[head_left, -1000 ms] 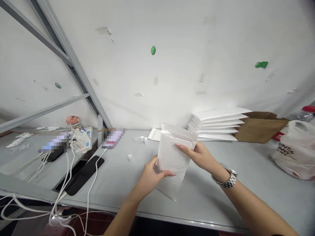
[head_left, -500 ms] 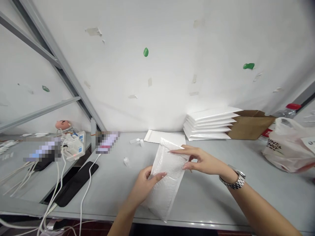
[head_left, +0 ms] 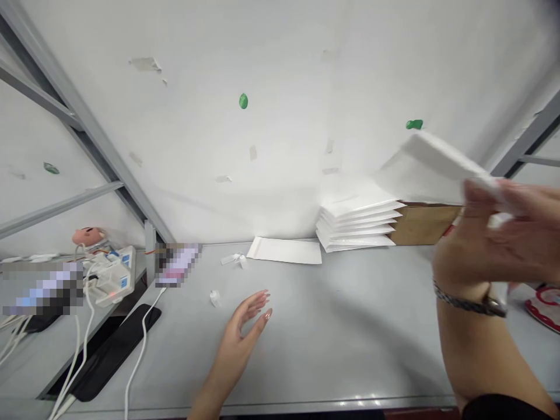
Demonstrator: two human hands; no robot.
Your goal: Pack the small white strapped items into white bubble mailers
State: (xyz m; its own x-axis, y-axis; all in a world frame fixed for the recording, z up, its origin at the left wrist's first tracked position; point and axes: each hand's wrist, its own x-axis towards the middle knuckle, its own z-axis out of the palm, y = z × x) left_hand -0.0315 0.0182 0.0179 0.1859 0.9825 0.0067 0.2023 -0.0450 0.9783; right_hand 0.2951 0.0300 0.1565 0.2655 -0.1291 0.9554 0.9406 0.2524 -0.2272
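My right hand (head_left: 503, 233), with a watch on the wrist, is raised at the right and grips a white padded envelope (head_left: 431, 169). The envelope is tilted in the air, its far end over the stack of white padded envelopes (head_left: 359, 224); whether it touches the stack I cannot tell. Motion blurs the fingers. Above the middle of the grey table, my left hand (head_left: 245, 326) holds nothing, its fingers curved and apart from the thumb. A single white envelope (head_left: 286, 251) lies flat by the wall, left of the stack.
Behind the stack is a brown paper bag (head_left: 422, 224). Small clear plastic pieces (head_left: 215, 298) lie on the table (head_left: 341, 350). At the left are a phone (head_left: 179, 262) on a white cable, a black power bank (head_left: 118, 353) and a white box (head_left: 116, 277). A red-edged item (head_left: 545, 309) sits far right.
My left hand has let go of the padded envelope. My right hand has carried it up and to the right, from the middle of the table to above the stack. The view has shifted right.
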